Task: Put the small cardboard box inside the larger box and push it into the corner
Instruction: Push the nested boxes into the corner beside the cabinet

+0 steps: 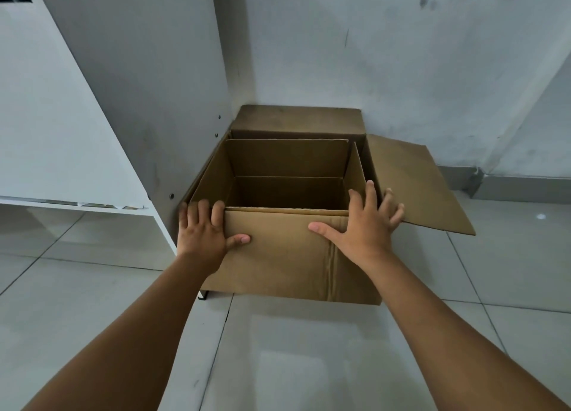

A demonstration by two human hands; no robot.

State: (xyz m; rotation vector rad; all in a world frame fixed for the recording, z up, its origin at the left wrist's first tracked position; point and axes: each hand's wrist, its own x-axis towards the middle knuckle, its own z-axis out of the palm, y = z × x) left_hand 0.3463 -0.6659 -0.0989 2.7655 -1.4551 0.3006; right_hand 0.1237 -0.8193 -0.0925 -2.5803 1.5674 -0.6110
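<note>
The larger cardboard box (278, 256) stands open on the tiled floor, against the white wall corner. Its right flap (417, 188) lies spread outward and its back flap (296, 120) leans on the wall. The small cardboard box (287, 158) sits inside it, open-topped, toward the back left, with a gap along its right side. My left hand (205, 229) grips the front left rim, fingers over the edge and thumb on the front wall. My right hand (366, 222) lies flat against the front right corner with its fingers spread.
A white cabinet (77, 117) stands on the left, its side panel touching the larger box. White walls (401, 70) close the corner behind. Grey floor tiles (309, 348) stretch in front and to the right.
</note>
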